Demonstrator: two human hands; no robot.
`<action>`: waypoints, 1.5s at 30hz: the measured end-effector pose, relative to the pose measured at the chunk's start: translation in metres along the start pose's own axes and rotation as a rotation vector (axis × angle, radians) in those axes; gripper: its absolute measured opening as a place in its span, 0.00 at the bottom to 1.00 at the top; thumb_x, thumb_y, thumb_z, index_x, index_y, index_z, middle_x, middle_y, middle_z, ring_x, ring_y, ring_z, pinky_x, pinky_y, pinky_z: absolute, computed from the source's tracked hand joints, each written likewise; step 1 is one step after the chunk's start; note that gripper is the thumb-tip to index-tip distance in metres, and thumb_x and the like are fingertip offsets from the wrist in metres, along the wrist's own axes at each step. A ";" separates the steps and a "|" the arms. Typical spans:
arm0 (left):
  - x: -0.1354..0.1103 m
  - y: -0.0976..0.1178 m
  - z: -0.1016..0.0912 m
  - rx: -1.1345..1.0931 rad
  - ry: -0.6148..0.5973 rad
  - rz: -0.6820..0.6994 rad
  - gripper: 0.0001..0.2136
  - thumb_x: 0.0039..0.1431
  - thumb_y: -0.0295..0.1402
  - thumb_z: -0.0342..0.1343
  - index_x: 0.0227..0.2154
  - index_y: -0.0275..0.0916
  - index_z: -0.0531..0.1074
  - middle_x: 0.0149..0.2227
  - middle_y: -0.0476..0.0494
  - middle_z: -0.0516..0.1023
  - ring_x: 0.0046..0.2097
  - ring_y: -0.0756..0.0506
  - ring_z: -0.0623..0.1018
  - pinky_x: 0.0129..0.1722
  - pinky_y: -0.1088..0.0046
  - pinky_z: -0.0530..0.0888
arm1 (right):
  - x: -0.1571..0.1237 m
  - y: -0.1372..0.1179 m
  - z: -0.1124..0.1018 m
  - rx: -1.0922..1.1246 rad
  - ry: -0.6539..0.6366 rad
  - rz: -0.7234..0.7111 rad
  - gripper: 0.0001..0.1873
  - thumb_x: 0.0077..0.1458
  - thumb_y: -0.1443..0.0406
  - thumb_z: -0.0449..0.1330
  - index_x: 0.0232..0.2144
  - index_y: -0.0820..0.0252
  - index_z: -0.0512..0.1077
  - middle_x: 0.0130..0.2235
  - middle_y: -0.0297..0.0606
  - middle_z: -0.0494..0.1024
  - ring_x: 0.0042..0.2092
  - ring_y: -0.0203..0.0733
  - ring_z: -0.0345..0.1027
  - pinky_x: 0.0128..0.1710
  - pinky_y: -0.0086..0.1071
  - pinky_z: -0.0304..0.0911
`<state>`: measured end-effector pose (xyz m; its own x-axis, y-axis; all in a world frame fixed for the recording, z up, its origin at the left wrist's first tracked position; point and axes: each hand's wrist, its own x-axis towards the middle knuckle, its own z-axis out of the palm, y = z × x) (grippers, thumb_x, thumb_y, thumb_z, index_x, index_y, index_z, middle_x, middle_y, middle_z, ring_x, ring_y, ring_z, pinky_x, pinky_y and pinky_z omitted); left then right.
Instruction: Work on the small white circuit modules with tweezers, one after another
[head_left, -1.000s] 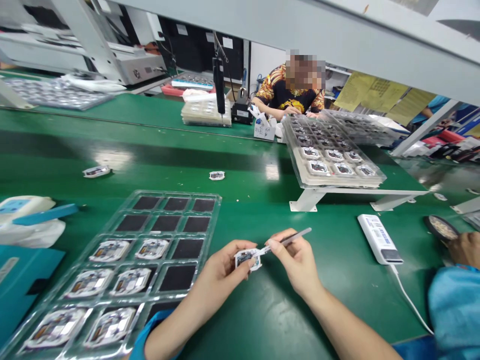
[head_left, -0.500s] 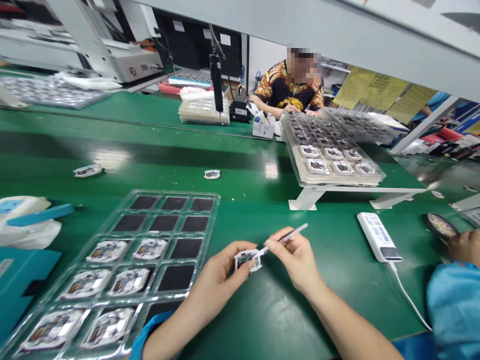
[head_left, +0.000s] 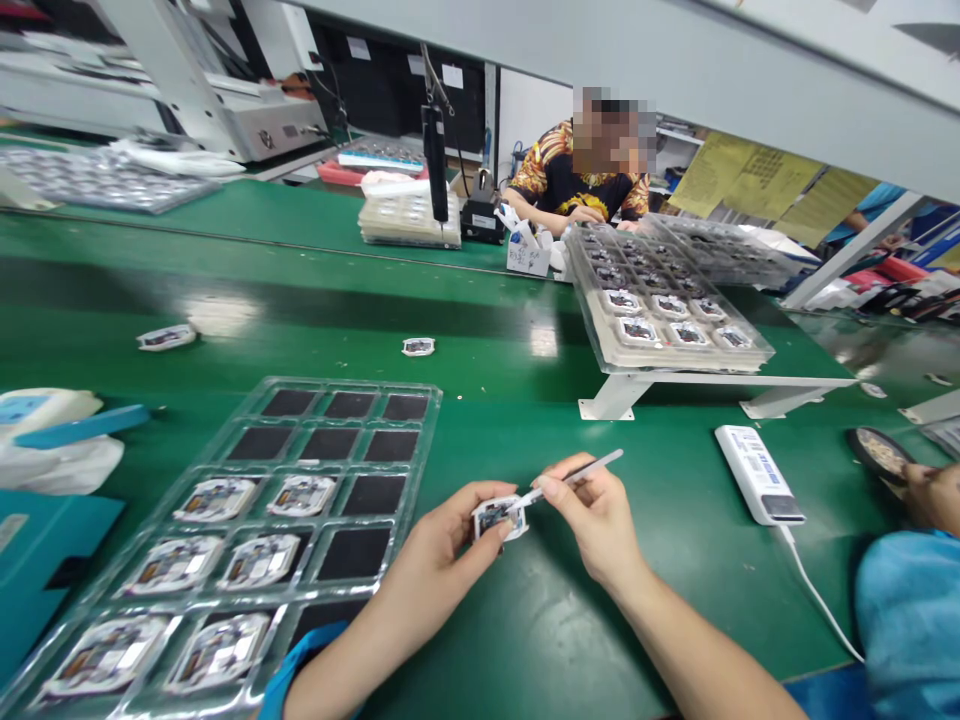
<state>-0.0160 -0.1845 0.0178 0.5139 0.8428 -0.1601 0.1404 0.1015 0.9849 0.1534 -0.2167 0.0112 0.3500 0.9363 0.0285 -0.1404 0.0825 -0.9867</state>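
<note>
You wear a bright blue fabric sleeve point(head_left: 300, 652), its loose edge ringing your left forearm point(head_left: 356, 655), well behind your bare fingers point(head_left: 478, 556).

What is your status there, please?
Left grip: holding white-framed part. Right grip: slim metal tool, tip at part. No obstruction seen; tray left of part.

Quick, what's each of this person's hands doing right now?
Left hand: closed, holding a small white-framed part between thumb and fingers.
Right hand: closed, holding a slim tweezers-like tool, its tip at that part.
</note>
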 end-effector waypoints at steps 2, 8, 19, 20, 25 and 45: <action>0.000 -0.002 0.000 0.000 -0.006 -0.002 0.13 0.56 0.37 0.58 0.43 0.40 0.73 0.34 0.46 0.77 0.34 0.45 0.74 0.34 0.70 0.70 | 0.000 -0.001 0.000 -0.002 0.000 -0.005 0.13 0.46 0.56 0.71 0.25 0.57 0.75 0.25 0.32 0.76 0.28 0.38 0.68 0.29 0.31 0.65; 0.000 -0.004 0.001 -0.002 -0.023 0.000 0.13 0.57 0.37 0.57 0.44 0.40 0.72 0.35 0.45 0.78 0.35 0.45 0.75 0.34 0.69 0.71 | -0.001 -0.001 0.000 0.010 -0.003 -0.009 0.11 0.46 0.59 0.71 0.25 0.58 0.75 0.24 0.32 0.76 0.28 0.36 0.68 0.29 0.30 0.64; 0.000 -0.001 0.001 -0.021 0.005 -0.003 0.13 0.54 0.37 0.59 0.42 0.40 0.74 0.35 0.45 0.79 0.36 0.44 0.76 0.36 0.70 0.72 | -0.001 -0.002 0.001 -0.030 0.007 -0.044 0.12 0.47 0.57 0.71 0.25 0.57 0.76 0.26 0.34 0.78 0.29 0.38 0.70 0.30 0.31 0.67; 0.000 -0.001 0.001 -0.024 0.008 -0.003 0.13 0.54 0.37 0.59 0.42 0.40 0.74 0.36 0.45 0.79 0.36 0.44 0.76 0.36 0.70 0.72 | -0.001 -0.002 0.001 -0.031 0.005 -0.049 0.12 0.47 0.57 0.71 0.25 0.57 0.76 0.26 0.34 0.78 0.29 0.38 0.70 0.30 0.31 0.67; 0.001 -0.003 0.000 -0.044 0.011 -0.006 0.13 0.53 0.37 0.61 0.42 0.40 0.74 0.34 0.46 0.79 0.35 0.44 0.76 0.35 0.70 0.72 | -0.002 -0.002 0.001 -0.045 -0.012 -0.078 0.11 0.47 0.57 0.70 0.25 0.57 0.76 0.26 0.35 0.79 0.29 0.40 0.72 0.31 0.32 0.68; -0.001 0.003 -0.002 -0.052 0.014 -0.048 0.15 0.53 0.38 0.61 0.43 0.40 0.75 0.33 0.46 0.80 0.34 0.44 0.77 0.34 0.70 0.73 | -0.006 -0.002 0.000 -0.087 -0.028 -0.128 0.07 0.51 0.61 0.69 0.27 0.57 0.76 0.27 0.34 0.79 0.30 0.39 0.73 0.32 0.32 0.67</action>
<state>-0.0181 -0.1836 0.0214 0.4959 0.8433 -0.2070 0.1203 0.1694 0.9782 0.1514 -0.2226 0.0131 0.3333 0.9295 0.1578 -0.0149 0.1725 -0.9849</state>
